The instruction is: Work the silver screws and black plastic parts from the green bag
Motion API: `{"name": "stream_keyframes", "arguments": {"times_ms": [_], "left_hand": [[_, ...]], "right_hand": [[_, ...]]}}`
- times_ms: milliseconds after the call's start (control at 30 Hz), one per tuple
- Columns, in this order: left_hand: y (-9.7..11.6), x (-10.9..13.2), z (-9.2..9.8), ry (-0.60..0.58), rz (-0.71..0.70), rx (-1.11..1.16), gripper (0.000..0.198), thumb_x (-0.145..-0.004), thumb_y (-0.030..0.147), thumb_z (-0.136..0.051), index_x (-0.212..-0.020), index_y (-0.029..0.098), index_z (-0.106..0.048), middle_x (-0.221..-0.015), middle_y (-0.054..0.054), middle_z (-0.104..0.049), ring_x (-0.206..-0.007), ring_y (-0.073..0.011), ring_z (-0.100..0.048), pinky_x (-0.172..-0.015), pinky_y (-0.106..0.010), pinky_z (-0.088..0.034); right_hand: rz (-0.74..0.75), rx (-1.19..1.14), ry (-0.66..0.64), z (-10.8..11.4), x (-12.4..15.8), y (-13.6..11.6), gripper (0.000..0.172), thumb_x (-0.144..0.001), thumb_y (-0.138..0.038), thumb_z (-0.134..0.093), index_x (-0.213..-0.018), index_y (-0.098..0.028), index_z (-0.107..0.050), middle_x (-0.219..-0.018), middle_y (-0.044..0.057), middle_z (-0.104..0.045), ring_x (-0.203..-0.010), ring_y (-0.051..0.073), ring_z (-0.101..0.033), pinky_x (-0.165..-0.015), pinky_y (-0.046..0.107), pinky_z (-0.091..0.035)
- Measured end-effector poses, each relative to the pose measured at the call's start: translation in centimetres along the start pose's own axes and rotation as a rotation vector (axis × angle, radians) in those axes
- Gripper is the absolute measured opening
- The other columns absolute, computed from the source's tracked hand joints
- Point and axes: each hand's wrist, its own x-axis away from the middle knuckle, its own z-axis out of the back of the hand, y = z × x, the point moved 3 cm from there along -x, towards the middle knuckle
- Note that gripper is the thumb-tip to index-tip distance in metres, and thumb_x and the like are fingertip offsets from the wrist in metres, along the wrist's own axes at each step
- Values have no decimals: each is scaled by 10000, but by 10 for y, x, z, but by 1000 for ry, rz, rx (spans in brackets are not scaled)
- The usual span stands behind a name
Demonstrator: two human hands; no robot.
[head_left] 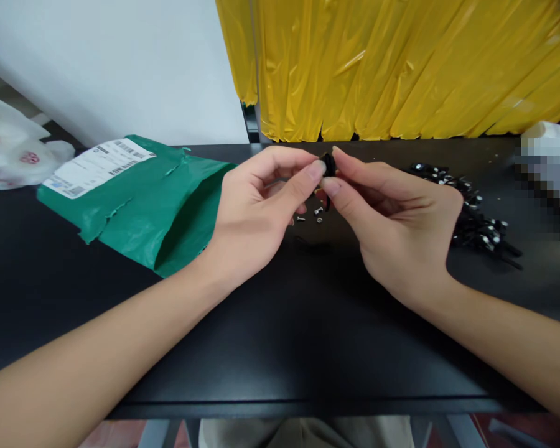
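Between my two hands, above the black table [270, 348], is a small black part [327, 164] with a short piece hanging down from it. My left hand [261, 205] pinches it from the left between thumb and fingers. From the other side, the thumb and forefinger of my right hand [396, 218] close on the same part. What kind of part it is, I cannot make out. Just below the fingertips lie a few tiny silver screws [318, 211] on the tabletop. A pile of similar black parts with silver bits [483, 230] sits to the right, partly behind my right hand.
An open green mailing bag [135, 211] with a white label [102, 165] lies at the left. Behind it are a white plastic bag [18, 146] and a white panel [121, 68]. Yellow plastic sheeting [378, 68] hangs along the back edge. A pale, pixelated object [553, 162] stands far right.
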Motion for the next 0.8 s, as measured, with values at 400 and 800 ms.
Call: {"name": "stream_keyframes", "arguments": {"times_ms": [400,800], "left_hand": [[3,0,-2,1,-27,-21,311,-875,514,-954,-874,247,-794,-844,-21,-780,-657,-148,-676,-516,-279,-517],[3,0,-3,-6,-36,-20,319,-874,543,-957,-877,261,-807,-878,-9,-790,-680,-145,-684,-524,-271,-525]], "right_hand": [[-5,-11,-1,-1,0,0,261,-941,-192,-854,-1105,-390,-901,-1056,-41,-889,-868,188,-821,-775,348,-724],[3,-28,2,-1,1,1,279,-950,-183,-867,-1125,-398,-899,-1045,-41,-887,-899,193,-838,-872,369,-733]]}}
